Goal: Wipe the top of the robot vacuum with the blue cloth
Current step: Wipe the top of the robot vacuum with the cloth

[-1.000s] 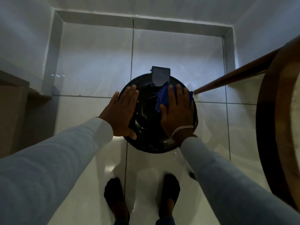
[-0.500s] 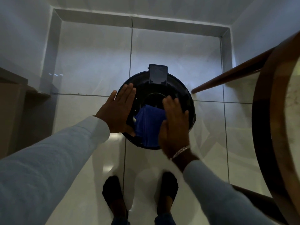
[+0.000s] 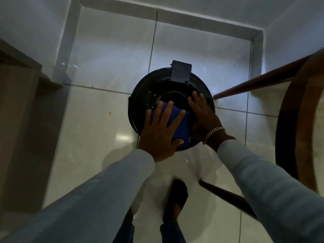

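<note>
1. Blue cloth (image 3: 177, 127) lies mid-frame under the left hand (image 3: 161, 132), fingers spread flat, gripping nothing.
2. Right hand (image 3: 203, 116) rests open just beside the cloth.
3. Both press the black robot vacuum (image 3: 140, 95) on the tiled floor (image 3: 98, 120).

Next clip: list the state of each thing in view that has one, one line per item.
Robot vacuum: on the tiled floor, top facing up.
Blue cloth: bunched, lying on the vacuum's near side.
Left hand: flat, fingers spread, pressing the cloth.
Right hand: flat, at the cloth's right edge.
Phone: on the vacuum's far edge, screen dark.
</note>
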